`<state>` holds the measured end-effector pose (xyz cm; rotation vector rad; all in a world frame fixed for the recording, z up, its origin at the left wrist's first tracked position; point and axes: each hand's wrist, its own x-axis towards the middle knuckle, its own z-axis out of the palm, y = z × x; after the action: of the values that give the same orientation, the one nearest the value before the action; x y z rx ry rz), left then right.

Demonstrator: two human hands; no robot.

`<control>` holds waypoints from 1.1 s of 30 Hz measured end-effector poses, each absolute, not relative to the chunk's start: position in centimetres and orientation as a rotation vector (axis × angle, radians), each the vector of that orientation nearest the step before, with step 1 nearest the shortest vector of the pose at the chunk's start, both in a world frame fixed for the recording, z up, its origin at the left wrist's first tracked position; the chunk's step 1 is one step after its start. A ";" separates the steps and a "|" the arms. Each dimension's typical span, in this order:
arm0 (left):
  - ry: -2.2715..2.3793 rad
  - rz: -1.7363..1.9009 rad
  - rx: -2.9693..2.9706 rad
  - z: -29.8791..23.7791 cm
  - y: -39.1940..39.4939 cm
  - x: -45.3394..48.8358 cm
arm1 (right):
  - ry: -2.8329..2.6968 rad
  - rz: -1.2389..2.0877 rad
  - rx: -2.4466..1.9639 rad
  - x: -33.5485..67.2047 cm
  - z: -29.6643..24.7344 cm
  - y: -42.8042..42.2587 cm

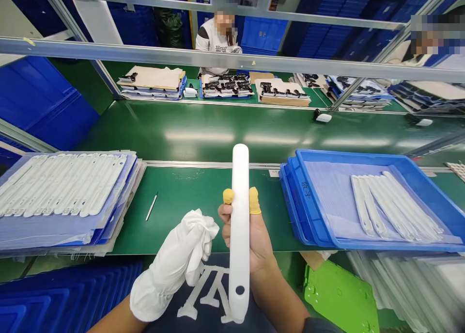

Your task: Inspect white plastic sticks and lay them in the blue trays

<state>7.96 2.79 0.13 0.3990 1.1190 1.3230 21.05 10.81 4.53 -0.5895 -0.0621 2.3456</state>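
Looking down and forward in the head view. Gripping a long white plastic bar (pixel 240 226) upright in the right hand (pixel 250 241), with its holed end low near the chest and its rounded tip rising above the green worktop (pixel 181 212). Pressing yellow finger cots (pixel 255 200) against the bar's edges, apparently keeping bare skin off the white surface. Clenching a crumpled white cloth (pixel 199 236) in the gloved left hand (pixel 169 260), just beside the bar and seemingly not touching it, the white glove likely serving the same protective purpose.

Stacking white plastic parts (pixel 65 185) side by side on blue sheets (pixel 72 229) at the left, their neat rows probably keeping the pieces from rubbing together. Laying similar white bars (pixel 392 207) parallel on a pale sheet inside a blue plastic tray (pixel 308 202) at the right, the raised rim likely keeping them contained. Leaving a slim pen-like tool (pixel 151 206) on the worktop between the stack and the hands. Showing, beyond a second green worktop (pixel 189 124), a co-worker (pixel 218 42) facing this way behind trays of black parts (pixel 227 83).
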 end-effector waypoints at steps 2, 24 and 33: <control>1.138 1.335 0.588 0.0 2.6 7.9 | -0.068 2.350 -0.575 21.0 4.4 10.8; 1.143 1.304 0.851 3.9 5.1 11.3 | 0.021 2.155 -0.802 20.3 2.6 9.5; 1.191 1.285 0.824 2.9 4.5 11.0 | 0.063 2.151 -0.855 20.2 1.6 9.4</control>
<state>11.05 4.53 2.90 0.8238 1.1911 1.2847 20.21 9.42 1.64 -0.8545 0.0630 2.1511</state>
